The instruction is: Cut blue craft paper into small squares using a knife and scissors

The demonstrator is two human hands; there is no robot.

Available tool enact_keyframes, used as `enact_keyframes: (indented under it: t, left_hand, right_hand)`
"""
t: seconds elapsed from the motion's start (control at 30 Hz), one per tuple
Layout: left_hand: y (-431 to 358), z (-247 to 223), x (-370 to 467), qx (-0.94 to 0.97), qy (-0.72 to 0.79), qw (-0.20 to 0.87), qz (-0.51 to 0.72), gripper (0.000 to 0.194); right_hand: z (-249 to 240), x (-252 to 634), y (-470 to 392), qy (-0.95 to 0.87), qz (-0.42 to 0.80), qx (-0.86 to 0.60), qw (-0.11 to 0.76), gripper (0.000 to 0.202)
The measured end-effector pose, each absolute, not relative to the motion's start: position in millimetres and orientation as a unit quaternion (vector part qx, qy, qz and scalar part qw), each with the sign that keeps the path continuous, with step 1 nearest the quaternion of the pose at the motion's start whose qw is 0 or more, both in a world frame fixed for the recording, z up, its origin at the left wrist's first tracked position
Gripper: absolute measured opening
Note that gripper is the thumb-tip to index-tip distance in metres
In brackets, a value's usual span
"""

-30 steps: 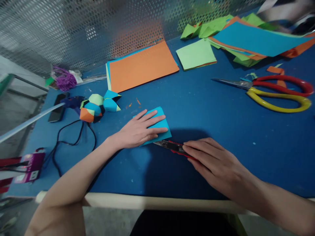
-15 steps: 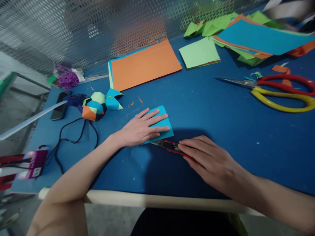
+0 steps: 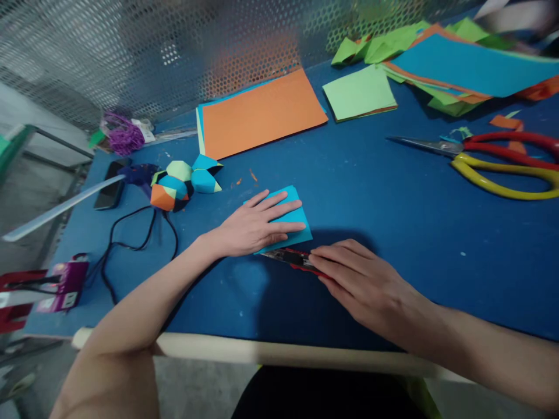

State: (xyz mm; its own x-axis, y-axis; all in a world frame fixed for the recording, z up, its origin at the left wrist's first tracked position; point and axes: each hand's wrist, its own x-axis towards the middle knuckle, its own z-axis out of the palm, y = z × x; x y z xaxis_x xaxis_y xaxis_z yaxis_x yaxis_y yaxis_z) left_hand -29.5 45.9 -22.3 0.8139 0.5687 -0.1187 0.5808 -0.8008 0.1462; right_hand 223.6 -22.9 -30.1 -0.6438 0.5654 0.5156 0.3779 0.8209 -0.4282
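Observation:
Fingers spread, my left hand (image 3: 257, 227) lies flat on a folded blue paper (image 3: 290, 218) on the blue table (image 3: 371, 192). My right hand (image 3: 362, 279) is closed around a red and black utility knife (image 3: 301, 259). The knife's blade points left and lies along the lower edge of the blue paper, its tip close below my left hand. My right fingertips cover the rear of the knife.
Orange sheets (image 3: 262, 113) and a green paper stack (image 3: 360, 93) lie behind my hands. Red-and-yellow scissors (image 3: 463, 154) rest at right. A folded paper fish (image 3: 179, 180), glue gun (image 3: 135, 174), phone (image 3: 110, 186) and black cord are at left.
My right hand and the knife have slid slightly left along the paper's lower edge. My left hand still presses on the paper. The view has shifted a little.

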Motion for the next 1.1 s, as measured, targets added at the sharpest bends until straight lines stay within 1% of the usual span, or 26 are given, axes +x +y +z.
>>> enact_keyframes:
  t: [0.23,0.43,0.53,0.6,0.7,0.87,0.93,1.1]
  left_hand:
    - [46,-20,-30,0.948,0.300,0.099,-0.031,0.042]
    - [46,-20,-28,0.945,0.307,0.100,-0.040,0.041]
    - [45,-20,-29,0.944,0.310,0.102,-0.036,0.041]
    - [45,-21,-30,0.944,0.311,0.106,-0.029,0.041]
    - [46,-23,-33,0.947,0.301,0.108,-0.006,0.041]
    - [46,-23,-36,0.947,0.299,0.110,0.026,0.042]
    - [45,-22,-35,0.946,0.303,0.107,0.027,0.038]
    - [43,-20,-35,0.953,0.293,0.057,0.056,0.031]
  right_hand:
    - [-32,219,-24,-0.896,0.151,-0.260,0.327,0.021]
    - [-34,217,-30,-0.903,0.188,-0.239,0.302,0.024]
    - [-29,228,-28,-0.906,0.189,-0.212,0.315,0.024]
    - [-22,241,-22,-0.900,0.175,-0.222,0.333,0.025]
    - [-13,265,-4,-0.877,0.136,-0.307,0.344,0.025]
    - [-14,308,47,-0.823,0.014,-0.446,0.352,0.024]
    - [-19,321,67,-0.815,-0.020,-0.464,0.348,0.024]
    - [-30,329,92,-0.824,-0.041,-0.470,0.315,0.028]
